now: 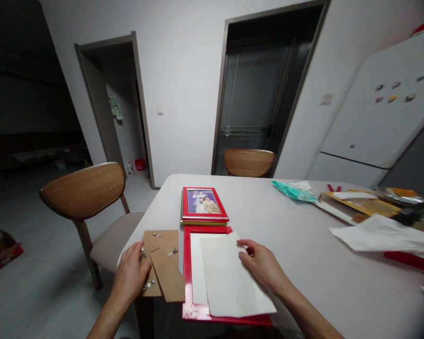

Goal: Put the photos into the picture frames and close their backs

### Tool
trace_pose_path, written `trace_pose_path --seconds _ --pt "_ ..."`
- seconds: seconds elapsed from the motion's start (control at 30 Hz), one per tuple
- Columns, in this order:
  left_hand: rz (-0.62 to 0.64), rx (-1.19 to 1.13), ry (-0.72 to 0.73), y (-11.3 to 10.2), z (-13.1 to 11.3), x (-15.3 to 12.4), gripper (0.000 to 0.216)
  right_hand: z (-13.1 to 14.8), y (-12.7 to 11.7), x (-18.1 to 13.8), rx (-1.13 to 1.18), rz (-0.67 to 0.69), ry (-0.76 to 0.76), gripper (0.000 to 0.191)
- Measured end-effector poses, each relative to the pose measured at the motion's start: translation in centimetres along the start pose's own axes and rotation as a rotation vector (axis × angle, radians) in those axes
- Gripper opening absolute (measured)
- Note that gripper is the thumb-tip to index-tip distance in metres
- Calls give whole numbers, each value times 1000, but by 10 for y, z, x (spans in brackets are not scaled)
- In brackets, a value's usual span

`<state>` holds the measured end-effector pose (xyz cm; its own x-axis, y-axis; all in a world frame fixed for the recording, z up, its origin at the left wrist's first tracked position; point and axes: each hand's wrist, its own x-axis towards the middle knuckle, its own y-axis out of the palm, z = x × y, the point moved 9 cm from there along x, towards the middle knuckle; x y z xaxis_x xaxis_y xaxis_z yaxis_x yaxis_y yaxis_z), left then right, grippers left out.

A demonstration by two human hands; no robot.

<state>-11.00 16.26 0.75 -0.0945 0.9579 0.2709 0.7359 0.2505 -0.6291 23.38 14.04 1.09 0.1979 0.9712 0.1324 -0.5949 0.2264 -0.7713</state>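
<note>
My left hand [132,270] lies curled over the left edge of a brown picture-frame backing board [173,278], which has small metal clips and a foot flap. To its right is a red picture frame [187,263] near the table's front edge. A white sheet [233,282] lies tilted over the frame, on top of another pale sheet [198,268]. My right hand [259,263] pinches the white sheet's right edge between thumb and fingers. Beyond the red frame sits a stack of framed pictures, its top one a red-rimmed photo [203,204].
On the table's right side lie a teal wrapper [293,190], a yellow envelope [371,205], crumpled white paper [381,234] and other clutter. Wooden chairs stand at the left [88,190] and the far side [249,162]. A white fridge [374,122] is at the right.
</note>
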Motion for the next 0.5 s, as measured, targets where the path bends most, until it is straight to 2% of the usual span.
trace_pose_path --seconds 0.07,0.17,0.23,0.3,0.4,0.5 --pt "35 21 90 15 -26 -11 43 11 8 5 8 -12 -39 37" --pt "172 67 282 45 -72 -33 42 25 19 11 -15 -14 -100 38" --pt "254 100 324 60 -88 -43 41 31 25 11 -65 0 -128 37" --pt "294 124 322 65 -90 -47 39 33 28 8 -148 14 -152 34" --pt "302 120 306 64 -77 -44 37 29 25 3 -272 4 -142 29" --pt "308 107 320 63 -65 -43 39 20 18 1 -322 -29 -97 33"
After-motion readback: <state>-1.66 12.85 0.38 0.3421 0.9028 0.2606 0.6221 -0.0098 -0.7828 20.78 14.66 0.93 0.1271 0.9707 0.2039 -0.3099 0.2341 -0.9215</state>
